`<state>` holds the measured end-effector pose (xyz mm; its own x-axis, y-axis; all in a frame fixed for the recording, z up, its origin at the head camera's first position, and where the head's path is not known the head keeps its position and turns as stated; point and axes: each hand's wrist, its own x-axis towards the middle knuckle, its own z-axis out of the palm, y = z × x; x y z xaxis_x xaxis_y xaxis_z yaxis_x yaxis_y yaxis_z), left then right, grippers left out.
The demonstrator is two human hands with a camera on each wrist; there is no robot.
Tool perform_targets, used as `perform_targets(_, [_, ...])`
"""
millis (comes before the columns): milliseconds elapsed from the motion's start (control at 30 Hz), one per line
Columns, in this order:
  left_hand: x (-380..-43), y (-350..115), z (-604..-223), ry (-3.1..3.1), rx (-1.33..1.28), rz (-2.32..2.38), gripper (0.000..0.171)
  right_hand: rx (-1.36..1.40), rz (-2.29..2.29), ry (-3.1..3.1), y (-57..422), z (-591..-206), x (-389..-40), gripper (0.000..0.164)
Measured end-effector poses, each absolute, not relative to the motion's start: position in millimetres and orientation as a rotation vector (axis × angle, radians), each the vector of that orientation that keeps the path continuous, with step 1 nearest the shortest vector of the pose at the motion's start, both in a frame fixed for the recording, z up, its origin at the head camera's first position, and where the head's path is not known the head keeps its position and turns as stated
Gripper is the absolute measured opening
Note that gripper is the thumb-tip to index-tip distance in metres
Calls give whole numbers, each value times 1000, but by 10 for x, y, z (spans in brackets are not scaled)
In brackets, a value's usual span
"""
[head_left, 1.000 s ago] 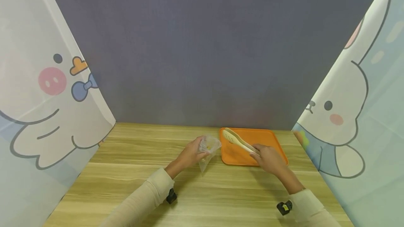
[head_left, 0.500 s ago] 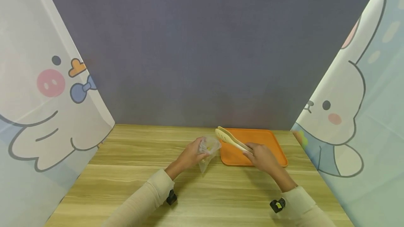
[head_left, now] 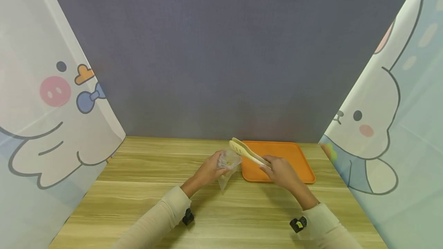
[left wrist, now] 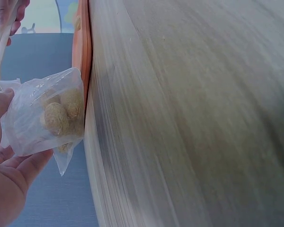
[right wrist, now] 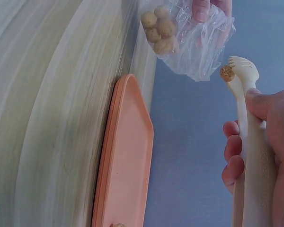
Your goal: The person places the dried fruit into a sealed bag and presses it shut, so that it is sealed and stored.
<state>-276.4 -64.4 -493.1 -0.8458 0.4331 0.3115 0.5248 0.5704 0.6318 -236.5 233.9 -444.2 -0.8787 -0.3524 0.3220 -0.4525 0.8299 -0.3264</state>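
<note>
Plastic bag [right wrist: 189,47] is being gripped by left hand [head_left: 208,170], tongs [right wrist: 256,156] at its two o'clock by right hand [head_left: 283,173], dropping of ball [right wrist: 226,73] being risked by slackened squeeze.

left hand [head_left: 209,169] grips clear bag [head_left: 230,167] | right hand [head_left: 282,172] grips tongs [head_left: 248,154] | orange tray [head_left: 288,155] on table [head_left: 138,187]

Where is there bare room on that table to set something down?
Left of the left sleeve, the table lies bare to the cartoon wall; another free patch lies between both sleeves, this side of the tray. It's crowded by the left hand, where bag and tongs nearly meet.
</note>
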Motion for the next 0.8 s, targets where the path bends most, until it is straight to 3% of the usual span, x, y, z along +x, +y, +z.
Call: perform_targets(800, [-2743,-626,-4906,-2660,-807,-1137,69,587,619,-2775,2322,-4397,-2346,36])
